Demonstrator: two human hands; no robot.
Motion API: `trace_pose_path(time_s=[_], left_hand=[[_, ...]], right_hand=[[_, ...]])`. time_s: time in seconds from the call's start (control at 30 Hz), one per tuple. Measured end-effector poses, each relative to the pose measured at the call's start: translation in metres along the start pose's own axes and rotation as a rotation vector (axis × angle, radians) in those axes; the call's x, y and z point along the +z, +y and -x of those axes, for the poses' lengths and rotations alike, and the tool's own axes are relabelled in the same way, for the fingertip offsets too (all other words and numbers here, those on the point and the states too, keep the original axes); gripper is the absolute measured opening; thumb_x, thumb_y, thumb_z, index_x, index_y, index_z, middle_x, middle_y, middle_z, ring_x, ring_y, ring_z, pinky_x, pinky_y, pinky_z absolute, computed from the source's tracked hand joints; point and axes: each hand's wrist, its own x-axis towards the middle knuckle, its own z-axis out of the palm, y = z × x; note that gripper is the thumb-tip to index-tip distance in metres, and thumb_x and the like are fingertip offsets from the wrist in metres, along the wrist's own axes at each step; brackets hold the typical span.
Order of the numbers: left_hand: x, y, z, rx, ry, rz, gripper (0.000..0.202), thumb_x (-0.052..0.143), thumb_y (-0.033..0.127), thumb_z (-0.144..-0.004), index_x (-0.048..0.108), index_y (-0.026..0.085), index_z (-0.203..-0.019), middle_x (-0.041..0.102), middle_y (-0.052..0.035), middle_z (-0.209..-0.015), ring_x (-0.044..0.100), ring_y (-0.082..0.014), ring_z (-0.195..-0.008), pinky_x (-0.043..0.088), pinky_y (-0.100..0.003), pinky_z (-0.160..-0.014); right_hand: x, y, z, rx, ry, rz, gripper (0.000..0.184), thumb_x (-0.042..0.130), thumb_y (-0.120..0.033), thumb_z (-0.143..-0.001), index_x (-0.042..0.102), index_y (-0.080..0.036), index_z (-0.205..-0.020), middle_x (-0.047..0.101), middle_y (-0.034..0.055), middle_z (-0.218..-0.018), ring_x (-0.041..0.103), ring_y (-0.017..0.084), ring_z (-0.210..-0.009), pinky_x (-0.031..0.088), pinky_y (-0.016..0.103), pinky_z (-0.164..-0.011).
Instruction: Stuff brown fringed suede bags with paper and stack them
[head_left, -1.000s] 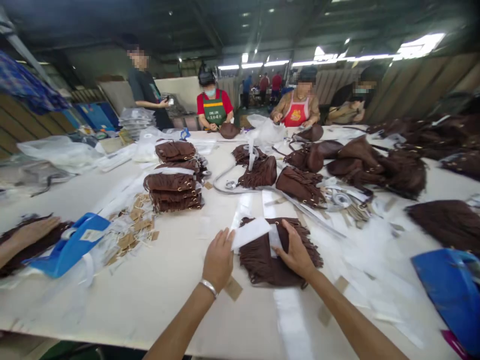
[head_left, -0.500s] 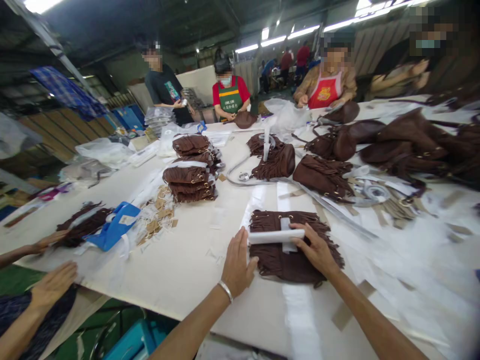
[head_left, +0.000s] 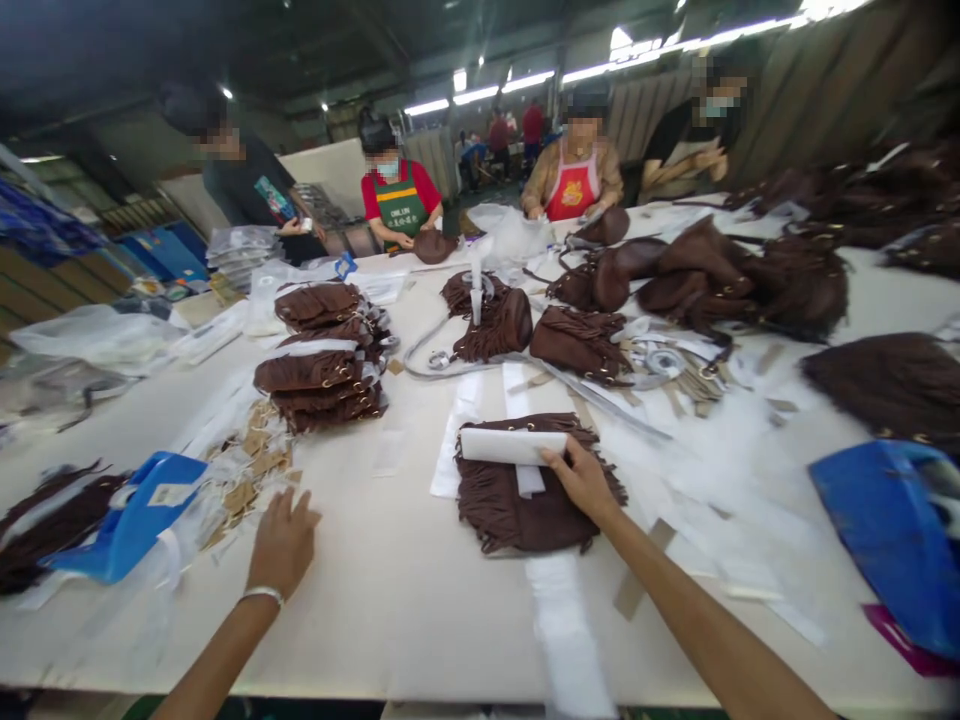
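Note:
A brown fringed bag [head_left: 510, 510] lies flat on the pale table in front of me. Across its upper part runs a folded white strip [head_left: 502, 446], its right end pinched between the thumb and fingers of my right hand [head_left: 583, 482]. A narrow translucent strip [head_left: 529, 482] passes beneath it. My left hand [head_left: 283, 545] hovers to the left, fingers stretched out and holding nothing. It is nearest a heap of tan tags with white strings [head_left: 251, 465]. Beyond those tags sits a blue plastic tape dispenser [head_left: 146, 520].
A stack of brown bags [head_left: 322, 375] stands left of centre. More brown bags [head_left: 750, 275] are piled at the right. Another blue dispenser [head_left: 885, 530] is at the right edge. Clear plastic [head_left: 97, 335] lies at the left. Several people stand behind the table.
My left hand has let go of the white strip's left end and moved left toward the tags. My right hand still holds the strip. The view has turned right.

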Motion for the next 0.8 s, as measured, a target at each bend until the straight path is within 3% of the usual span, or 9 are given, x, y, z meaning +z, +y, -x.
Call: trace_pose_path(time_s=[0.07,0.13,0.23,0.3,0.37,0.5,0.6,0.73,0.8], left_hand=[[-0.011,0.034,-0.02,0.021,0.068,0.079,0.042,0.031,0.03,-0.096,0.047,0.011,-0.13,0.051,-0.0183,-0.138,0.038,-0.0287,-0.137,0.038,-0.052,-0.111],[-0.027,0.098,-0.032,0.136,0.049,0.33,0.04,0.035,0.031,-0.097,0.045,0.02,-0.134,0.055,-0.0105,-0.135,0.046,-0.022,-0.132,0.041,-0.045,-0.111],[-0.046,0.205,-0.044,0.459,-0.093,0.548,0.045,0.037,0.031,-0.097,0.037,0.023,-0.141,0.049,-0.0093,-0.143,0.043,-0.0194,-0.135,0.04,-0.04,-0.112],[-0.051,0.257,-0.047,0.678,-0.195,0.549,0.052,0.043,0.038,-0.095,0.036,0.021,-0.143,0.046,-0.011,-0.146,0.038,-0.0234,-0.138,0.035,-0.043,-0.114],[-0.048,0.287,-0.047,0.763,-0.27,0.499,0.064,0.052,0.048,-0.09,0.036,0.018,-0.144,0.045,-0.0139,-0.147,0.036,-0.0299,-0.138,0.032,-0.05,-0.114],[-0.034,0.298,-0.041,0.751,-0.329,0.443,0.078,0.063,0.051,-0.081,0.033,0.019,-0.145,0.037,-0.0159,-0.152,0.031,-0.0354,-0.14,0.029,-0.057,-0.113],[-0.029,0.292,-0.042,0.736,-0.328,0.504,0.067,0.062,0.035,-0.083,0.037,0.021,-0.144,0.035,-0.0134,-0.153,0.028,-0.0324,-0.142,0.029,-0.056,-0.114],[-0.028,0.283,-0.057,0.778,-0.387,0.656,0.062,0.059,0.015,-0.079,0.045,0.02,-0.139,0.041,-0.013,-0.149,0.036,-0.0275,-0.139,0.033,-0.049,-0.115],[-0.027,0.279,-0.066,0.802,-0.424,0.683,0.063,0.057,0.01,-0.076,0.047,0.02,-0.137,0.043,-0.0119,-0.148,0.04,-0.0253,-0.136,0.036,-0.044,-0.114]], right_hand=[[-0.001,0.0,-0.001,0.014,0.005,-0.022,0.035,0.05,-0.051,-0.089,0.059,-0.022,-0.106,0.068,0.0042,-0.093,0.06,0.025,-0.093,0.048,0.037,-0.085],[-0.002,0.001,-0.001,0.013,0.012,-0.047,0.034,0.051,-0.05,-0.089,0.06,-0.022,-0.105,0.067,0.0036,-0.093,0.06,0.025,-0.094,0.047,0.037,-0.086],[-0.003,0.002,-0.001,0.01,0.021,-0.11,0.032,0.052,-0.049,-0.089,0.06,-0.022,-0.103,0.067,0.0031,-0.097,0.06,0.023,-0.095,0.047,0.037,-0.089],[-0.002,0.004,-0.001,0.026,0.038,-0.173,0.032,0.052,-0.049,-0.089,0.06,-0.023,-0.105,0.067,0.0028,-0.101,0.06,0.022,-0.097,0.047,0.037,-0.092],[0.001,0.004,-0.002,0.057,0.061,-0.254,0.033,0.053,-0.049,-0.087,0.059,-0.023,-0.107,0.067,0.0026,-0.104,0.06,0.021,-0.099,0.047,0.038,-0.095],[-0.001,-0.003,-0.01,0.122,0.073,-0.515,0.036,0.057,-0.049,-0.084,0.058,-0.022,-0.108,0.068,0.0036,-0.108,0.061,0.02,-0.101,0.047,0.039,-0.098],[-0.028,-0.014,-0.009,0.212,0.043,-0.706,0.04,0.058,-0.051,-0.084,0.054,-0.025,-0.113,0.066,0.0035,-0.109,0.064,0.019,-0.096,0.052,0.039,-0.092],[-0.084,-0.031,0.035,0.304,-0.089,-0.846,0.041,0.061,-0.048,-0.083,0.052,-0.027,-0.118,0.066,0.0019,-0.097,0.063,0.014,-0.07,0.057,0.032,-0.072],[-0.099,-0.037,0.071,0.364,-0.234,-0.879,0.046,0.067,-0.047,-0.077,0.056,-0.023,-0.115,0.066,0.0017,-0.084,0.057,0.011,-0.056,0.053,0.026,-0.057]])
